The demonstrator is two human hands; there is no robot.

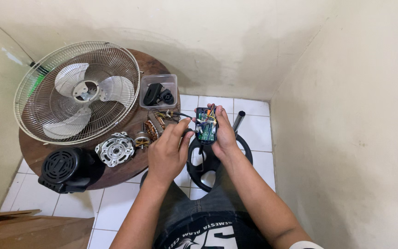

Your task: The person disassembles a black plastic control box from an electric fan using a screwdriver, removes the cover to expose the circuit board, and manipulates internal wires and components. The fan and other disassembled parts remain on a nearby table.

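Biggest thing in the shot is the fan guard (77, 92), a round wire cage with three pale blades inside, lying tilted across the back left of a round dark wooden table (130, 168) that sits in a corner on a white tiled floor (254, 108). Bottom left there's a bit of cardboard box (28, 228). At the front left edge of the table sits the black motor cover (65, 169) with its vent grille, and just to its right a silver metal motor end plate (114, 149), then the copper-wound motor core (150, 130) right beside that. Behind those, next to the guard, there's a clear plastic tub (158, 90) with a couple of black parts in it. On the floor past the table edge you can see the black ring-shaped fan base (208, 166) with a metal pole (238, 121) sticking up from it. Now the hands: the right hand (224, 133) is curled around a small black switch housing with a green circuit board (206, 125), holding it up over the base, between table and pole, wires trailing off toward the motor core. The left hand (166, 154) is half closed, fingertips pinching at the board's left edge.
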